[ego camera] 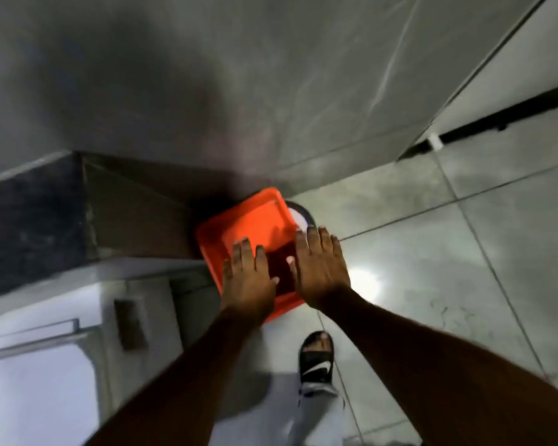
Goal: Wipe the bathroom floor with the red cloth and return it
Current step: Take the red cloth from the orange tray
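We are holding our left hand (248,278) and right hand (319,268) flat, fingers spread and gripping nothing, above a square orange plastic tub (252,220) standing on the grey tiled floor (432,252). Between them a dark red cloth (282,265) is lying inside the tub, blurred.

The floor (448,252) was laid with large pale grey tiles divided by thin dark grout lines, and a bright spot of light (364,283) glared off one of them. A grey marbled wall (207,75) rose ahead. At the left ran a dark stone ledge (29,220), with a white fixture (29,381) below it.
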Motion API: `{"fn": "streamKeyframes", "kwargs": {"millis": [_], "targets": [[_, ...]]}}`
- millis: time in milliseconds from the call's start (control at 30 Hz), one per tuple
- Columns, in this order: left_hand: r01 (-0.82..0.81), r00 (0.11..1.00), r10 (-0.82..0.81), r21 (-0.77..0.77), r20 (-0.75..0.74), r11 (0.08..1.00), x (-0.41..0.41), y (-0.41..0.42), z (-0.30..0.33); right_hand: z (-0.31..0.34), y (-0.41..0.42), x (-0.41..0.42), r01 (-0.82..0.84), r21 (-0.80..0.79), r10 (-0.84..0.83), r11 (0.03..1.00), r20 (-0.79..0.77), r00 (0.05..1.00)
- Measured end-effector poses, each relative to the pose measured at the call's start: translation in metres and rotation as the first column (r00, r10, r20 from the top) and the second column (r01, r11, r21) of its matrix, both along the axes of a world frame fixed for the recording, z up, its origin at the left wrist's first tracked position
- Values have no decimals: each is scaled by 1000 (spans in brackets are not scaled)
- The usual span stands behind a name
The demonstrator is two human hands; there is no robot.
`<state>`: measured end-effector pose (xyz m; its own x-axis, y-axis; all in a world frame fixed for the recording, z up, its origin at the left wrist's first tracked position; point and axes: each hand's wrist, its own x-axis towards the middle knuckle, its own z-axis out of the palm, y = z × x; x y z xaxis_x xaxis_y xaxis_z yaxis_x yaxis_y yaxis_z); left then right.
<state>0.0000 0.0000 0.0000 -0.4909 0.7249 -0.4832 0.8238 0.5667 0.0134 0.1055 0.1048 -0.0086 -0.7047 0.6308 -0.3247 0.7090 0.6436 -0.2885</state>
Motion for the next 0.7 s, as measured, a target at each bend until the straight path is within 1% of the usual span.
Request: {"fn": "streamKeyframes", "kwargs": {"millis": [33,67,133,200,233,300,367,433,500,633,700], "targets": [[-22,1000,22,-19,13,1000,-5,-9,-19,-22,-10,-7,-30,-16,30,999,5,1000],[-60,998,59,10,28,998,-9,-17,-37,-42,-18,-15,-46,-25,46,999,-6,999],[-60,998,59,37,31,997,-18,-31,-71,-73,-30,-22,-99,-91,101,991,17,995],[-77,994,76,8,82,997,-23,-40,-100,-101,-39,-26,-137,-130,140,982,12,990],[-82,992,81,2,94,997,-26,-44,-112,-112,-42,-27,-154,-120,156,981,13,988],[-96,987,96,-9,127,995,-31,-43,-125,-123,-39,-29,-170,-101,174,980,30,984],[-135,975,136,-15,176,991,-32,-41,-131,-128,-34,-34,-174,-85,182,981,88,979],[-200,956,196,-6,217,980,-30,-37,-133,-129,-29,-41,-162,-101,174,982,127,977],[-280,930,269,10,252,960,-30,-29,-134,-129,-26,-46,-148,-103,160,984,126,979],[-528,811,510,-15,287,849,-38,-11,-134,-125,-19,-52,-135,-159,154,978,115,981],[-575,772,566,-61,290,816,-41,-6,-133,-123,-13,-54,-66,-256,98,965,114,989]]}}
